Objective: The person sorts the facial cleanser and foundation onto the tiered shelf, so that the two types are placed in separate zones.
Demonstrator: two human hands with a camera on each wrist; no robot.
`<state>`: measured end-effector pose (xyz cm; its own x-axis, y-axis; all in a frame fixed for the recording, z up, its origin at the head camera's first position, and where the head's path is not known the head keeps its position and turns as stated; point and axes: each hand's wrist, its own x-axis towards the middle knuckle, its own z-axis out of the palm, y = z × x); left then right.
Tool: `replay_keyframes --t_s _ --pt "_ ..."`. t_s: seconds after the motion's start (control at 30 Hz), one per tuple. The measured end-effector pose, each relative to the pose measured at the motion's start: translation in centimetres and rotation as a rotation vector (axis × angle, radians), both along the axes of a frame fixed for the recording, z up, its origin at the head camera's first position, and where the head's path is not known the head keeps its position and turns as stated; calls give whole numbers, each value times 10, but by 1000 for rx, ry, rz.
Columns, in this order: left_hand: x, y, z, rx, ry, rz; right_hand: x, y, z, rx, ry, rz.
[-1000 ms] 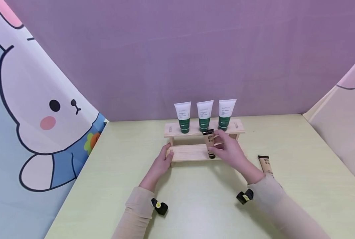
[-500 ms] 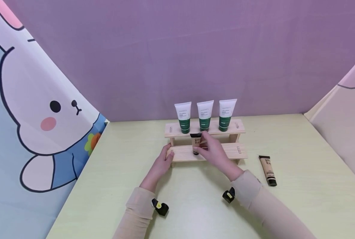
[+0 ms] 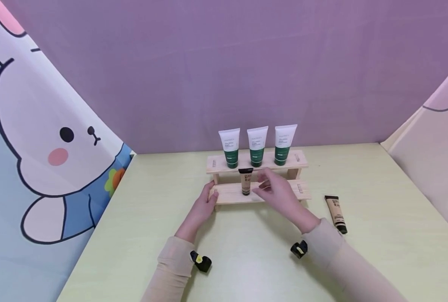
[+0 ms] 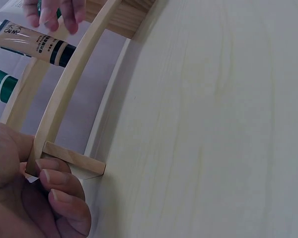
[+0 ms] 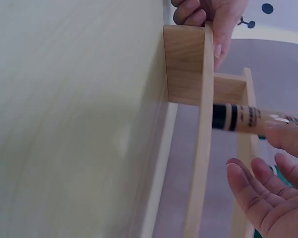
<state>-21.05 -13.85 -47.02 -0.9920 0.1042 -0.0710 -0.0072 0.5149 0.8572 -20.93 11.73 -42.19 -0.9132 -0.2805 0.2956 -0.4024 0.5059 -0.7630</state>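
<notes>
A tan tube with a black cap stands upright, cap down, on the lower tier of a two-step wooden rack. My left hand grips the left end of that lower tier; in the left wrist view its fingers curl under the board end. Just right of the tan tube is my right hand, its fingers loosely bent and spread, with a small gap to the tube in the head view. The right wrist view has the thumb overlapping the tube, with the other fingers apart from it.
On the upper tier stand three white-and-green tubes, side by side. A second tan tube lies on the pale table right of the rack. A purple backdrop rises behind the table.
My right hand moved left with the tan tube to the lower tier, then let go and drew back slightly right. The tube now stands alone. The left hand kept its hold.
</notes>
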Motion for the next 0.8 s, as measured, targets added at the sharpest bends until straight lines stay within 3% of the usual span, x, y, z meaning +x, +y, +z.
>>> replay_keyframes --t_s 0.43,0.8 --pt "-1 -1 -1 1 6 0 21 70 -1 229 105 -90" --pt "-1 -1 -1 10 -5 -8 49 143 -10 410 2 -230"
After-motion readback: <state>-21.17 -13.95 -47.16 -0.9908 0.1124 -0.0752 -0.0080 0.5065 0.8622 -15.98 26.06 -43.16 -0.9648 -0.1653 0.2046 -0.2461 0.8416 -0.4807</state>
